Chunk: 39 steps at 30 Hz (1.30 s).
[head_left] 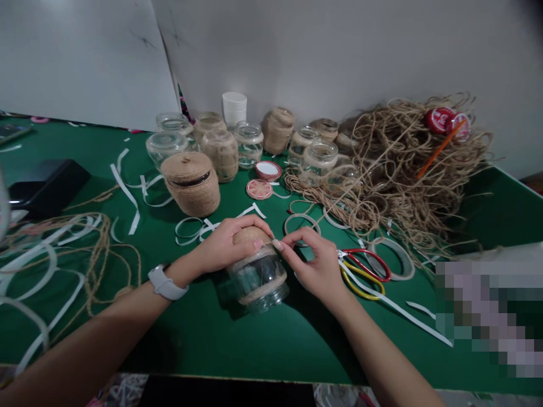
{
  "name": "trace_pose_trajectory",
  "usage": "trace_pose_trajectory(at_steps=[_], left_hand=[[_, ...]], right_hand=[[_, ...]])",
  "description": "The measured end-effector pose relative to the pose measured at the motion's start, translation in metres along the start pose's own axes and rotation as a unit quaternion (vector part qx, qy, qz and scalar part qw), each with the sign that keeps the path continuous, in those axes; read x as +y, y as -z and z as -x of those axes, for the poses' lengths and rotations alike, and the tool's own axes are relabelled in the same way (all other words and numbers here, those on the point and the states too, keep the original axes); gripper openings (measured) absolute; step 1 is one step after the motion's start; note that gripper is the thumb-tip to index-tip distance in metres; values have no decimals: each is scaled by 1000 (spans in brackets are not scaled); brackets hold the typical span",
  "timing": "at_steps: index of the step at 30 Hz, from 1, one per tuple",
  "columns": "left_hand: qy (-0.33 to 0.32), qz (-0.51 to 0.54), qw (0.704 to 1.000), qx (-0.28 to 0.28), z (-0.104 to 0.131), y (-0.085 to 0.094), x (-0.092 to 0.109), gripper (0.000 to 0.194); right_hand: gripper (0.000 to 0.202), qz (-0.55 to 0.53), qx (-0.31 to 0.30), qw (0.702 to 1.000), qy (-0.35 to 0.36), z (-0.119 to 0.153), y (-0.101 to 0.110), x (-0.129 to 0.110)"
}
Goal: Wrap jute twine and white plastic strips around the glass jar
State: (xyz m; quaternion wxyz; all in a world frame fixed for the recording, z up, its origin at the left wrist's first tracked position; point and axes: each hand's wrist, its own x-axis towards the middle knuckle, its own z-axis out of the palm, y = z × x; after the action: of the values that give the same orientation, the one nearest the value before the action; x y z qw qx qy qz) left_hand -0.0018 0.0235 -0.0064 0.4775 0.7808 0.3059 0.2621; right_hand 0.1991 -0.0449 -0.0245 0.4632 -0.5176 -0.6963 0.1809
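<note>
A glass jar (259,276) lies tilted over the green table, its open mouth towards me. Jute twine covers its base end, and a beige band rings it near the mouth. My left hand (229,243), with a watch on the wrist, is closed around the covered end, thumb pressing on the side. Thumb and fingers of my right hand (316,261) pinch at the jar's far right edge, on what looks like the twine strand. Just right of that hand lie scissors (367,274) with red and yellow handles.
Behind stand a twine-wrapped pot with a lid (190,183), several glass jars (249,144) and stacked white cups (235,108). A big heap of loose twine (407,147) fills the right back. Tape rolls (392,259) and white strips (127,198) lie about.
</note>
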Motion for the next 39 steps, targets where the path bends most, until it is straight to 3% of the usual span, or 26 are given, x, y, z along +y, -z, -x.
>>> trace_pose_trajectory(at_steps=[10, 16, 22, 27, 34, 39], left_hand=[[-9, 19, 1000, -2, 2, -1, -2, 29], [-59, 22, 997, 34, 3, -10, -3, 28], [-92, 11, 995, -34, 3, -7, -5, 27], [-25, 75, 994, -73, 4, 0, -7, 32], [6, 93, 996, -3, 3, 6, -8, 40], [10, 74, 996, -57, -1, 12, -5, 44]], right_hand=[[16, -54, -31, 997, -49, -2, -2, -3], [14, -103, -29, 990, -96, -5, 1, -3], [21, -205, -68, 969, -120, -7, 8, 4], [14, -137, -56, 985, -90, -5, 10, 5], [9, -58, -16, 997, -47, -6, 11, 7], [10, -45, -25, 998, -27, -5, 8, 6]])
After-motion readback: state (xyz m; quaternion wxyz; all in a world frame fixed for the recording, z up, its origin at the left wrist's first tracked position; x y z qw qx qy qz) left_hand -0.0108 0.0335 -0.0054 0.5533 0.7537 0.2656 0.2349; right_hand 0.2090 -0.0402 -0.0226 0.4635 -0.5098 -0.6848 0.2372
